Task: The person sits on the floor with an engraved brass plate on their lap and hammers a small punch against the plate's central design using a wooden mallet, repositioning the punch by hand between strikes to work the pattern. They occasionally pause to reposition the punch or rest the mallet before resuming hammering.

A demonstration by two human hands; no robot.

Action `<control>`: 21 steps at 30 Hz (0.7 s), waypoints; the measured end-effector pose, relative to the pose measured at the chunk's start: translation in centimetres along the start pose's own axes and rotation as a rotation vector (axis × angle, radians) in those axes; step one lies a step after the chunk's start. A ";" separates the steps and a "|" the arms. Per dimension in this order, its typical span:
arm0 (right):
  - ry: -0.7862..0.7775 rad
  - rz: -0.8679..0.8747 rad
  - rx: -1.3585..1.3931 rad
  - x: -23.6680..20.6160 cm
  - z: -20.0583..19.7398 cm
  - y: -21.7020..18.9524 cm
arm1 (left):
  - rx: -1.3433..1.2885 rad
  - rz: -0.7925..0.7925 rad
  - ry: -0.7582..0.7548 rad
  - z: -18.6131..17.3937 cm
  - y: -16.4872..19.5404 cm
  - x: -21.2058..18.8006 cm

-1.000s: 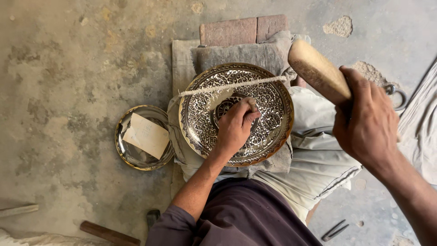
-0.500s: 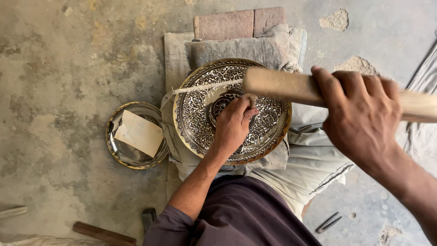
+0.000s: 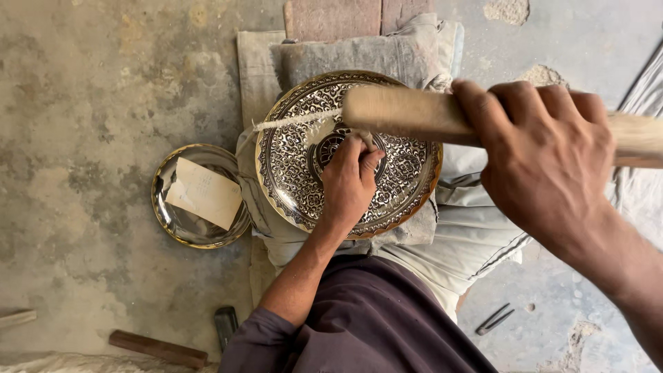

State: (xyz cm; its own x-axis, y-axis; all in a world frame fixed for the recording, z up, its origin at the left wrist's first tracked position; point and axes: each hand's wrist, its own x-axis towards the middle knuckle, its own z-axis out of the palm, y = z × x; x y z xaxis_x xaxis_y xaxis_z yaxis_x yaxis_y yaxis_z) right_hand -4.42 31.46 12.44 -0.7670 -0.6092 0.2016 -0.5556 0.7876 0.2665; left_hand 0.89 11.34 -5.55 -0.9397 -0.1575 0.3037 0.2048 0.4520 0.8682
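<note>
A round engraved metal plate (image 3: 283,186) with dense black-and-silver patterns lies on folded cloth over my lap. My left hand (image 3: 349,186) rests on the plate's centre, its fingers pinched around a small chisel (image 3: 366,138) that is mostly hidden. My right hand (image 3: 545,152) grips a thick wooden mallet (image 3: 400,114), which is held level just above the plate, its blunt end over my left fingers. A white string (image 3: 290,122) crosses the plate's upper left part.
A shiny shallow metal bowl (image 3: 173,221) holding a slip of paper (image 3: 205,193) sits left of the plate on the concrete floor. Bricks (image 3: 331,17) lie behind the cloth (image 3: 359,52). A wooden-handled hammer (image 3: 159,349) lies at lower left, small tongs (image 3: 494,319) at lower right.
My right hand has swung the mallet from up at the right down and left, over the plate and my left fingers. The left hand has stayed on the plate's centre.
</note>
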 end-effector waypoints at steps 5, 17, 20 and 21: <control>-0.023 0.104 0.143 0.8 -0.4 -0.4 | -0.086 -0.031 -0.037 0.4 -0.6 -0.2; 0.021 0.024 0.027 -0.2 1.0 -0.9 | 0.043 -0.009 0.026 0.4 -0.5 -0.9; -0.050 -0.018 -0.103 -0.1 0.8 -0.8 | 0.009 0.069 0.046 0.2 -0.4 -0.7; -0.004 -0.026 -0.092 -0.1 0.7 -0.7 | 0.025 0.062 0.039 0.2 -0.4 -0.6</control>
State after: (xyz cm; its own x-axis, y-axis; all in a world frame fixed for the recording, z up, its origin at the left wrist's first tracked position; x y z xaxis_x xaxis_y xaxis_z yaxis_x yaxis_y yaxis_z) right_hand -4.18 30.99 11.57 -0.7538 -0.6290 0.1900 -0.5439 0.7596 0.3567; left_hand 1.33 11.45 -6.19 -0.9139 -0.1619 0.3723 0.2553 0.4839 0.8371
